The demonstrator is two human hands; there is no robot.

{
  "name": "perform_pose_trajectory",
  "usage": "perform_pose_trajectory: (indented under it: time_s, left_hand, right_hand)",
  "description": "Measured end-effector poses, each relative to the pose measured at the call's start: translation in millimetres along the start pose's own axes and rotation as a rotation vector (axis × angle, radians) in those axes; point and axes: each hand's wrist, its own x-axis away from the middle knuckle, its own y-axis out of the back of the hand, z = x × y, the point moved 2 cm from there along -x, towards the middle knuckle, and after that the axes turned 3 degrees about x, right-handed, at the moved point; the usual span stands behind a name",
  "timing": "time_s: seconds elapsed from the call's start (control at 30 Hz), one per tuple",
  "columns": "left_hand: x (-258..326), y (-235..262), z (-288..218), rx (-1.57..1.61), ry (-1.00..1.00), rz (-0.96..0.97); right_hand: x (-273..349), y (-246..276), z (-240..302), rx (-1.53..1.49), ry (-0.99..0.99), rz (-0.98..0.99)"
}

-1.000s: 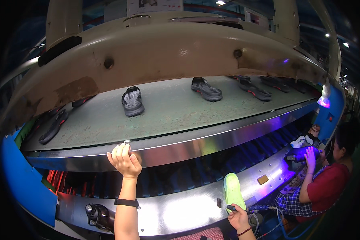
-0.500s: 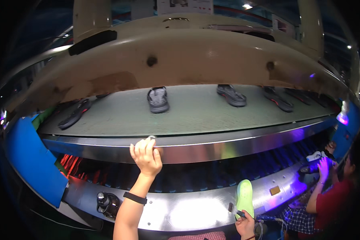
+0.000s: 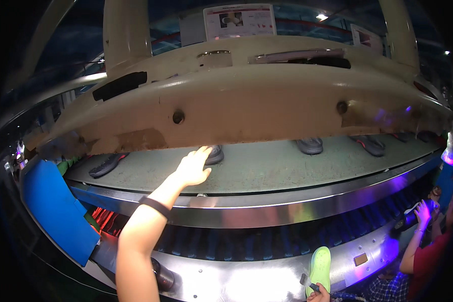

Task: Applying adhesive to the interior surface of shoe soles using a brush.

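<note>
My left hand (image 3: 193,167), a black band at its wrist, reaches over the grey-green conveyor belt (image 3: 267,171) with its fingers stretched out. Its fingertips are at the dark grey shoe (image 3: 215,156); whether they touch it I cannot tell. The shoe's far part is hidden under the beige machine hood. At the lower edge, my right hand (image 3: 319,295) is closed round the handle of a small brush (image 3: 305,281). Beside the brush, a lime-green shoe sole (image 3: 320,264) lies lengthwise on the metal ledge (image 3: 236,282).
Other dark shoes lie on the belt: one with red trim (image 3: 107,166) at left, another (image 3: 310,146) at right. The low beige hood (image 3: 256,108) overhangs the belt. A dark bottle (image 3: 162,277) stands behind my left forearm. At right, a co-worker's hand (image 3: 423,214) is under violet light.
My left hand has left the metal rail and reached forward over the belt to the shoe. The view has tilted up, and the shoes sit farther under the hood's edge.
</note>
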Motion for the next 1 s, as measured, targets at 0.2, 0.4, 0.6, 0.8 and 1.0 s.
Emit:
perform_pose_trajectory:
  time_s: [0.2, 0.4, 0.6, 0.8, 1.0]
  left_hand:
    - [-30.3, -30.7, 13.5, -0.282, 0.333, 0.378]
    - [17.3, 12.5, -41.7, -0.169, -0.027, -0.073]
    - [143.5, 14.1, -95.1, 0.643, -0.106, -1.009]
    - [171.6, -27.1, -90.8, 2.341, 0.461, -0.134]
    - [236.1, -79.2, -110.3, 2.411, 0.279, -0.178]
  right_hand:
    - [-25.9, 78.5, 7.2, 0.161, 0.065, 0.238]
    - [33.5, 1.0, 18.1, 0.207, 0.201, -0.059]
    - [24.3, -24.2, 20.8, 0.350, 0.357, 0.046]
    - [42.3, -81.6, 11.2, 0.335, 0.391, 0.272]
    - [74.5, -89.7, 13.9, 0.322, 0.446, 0.264]
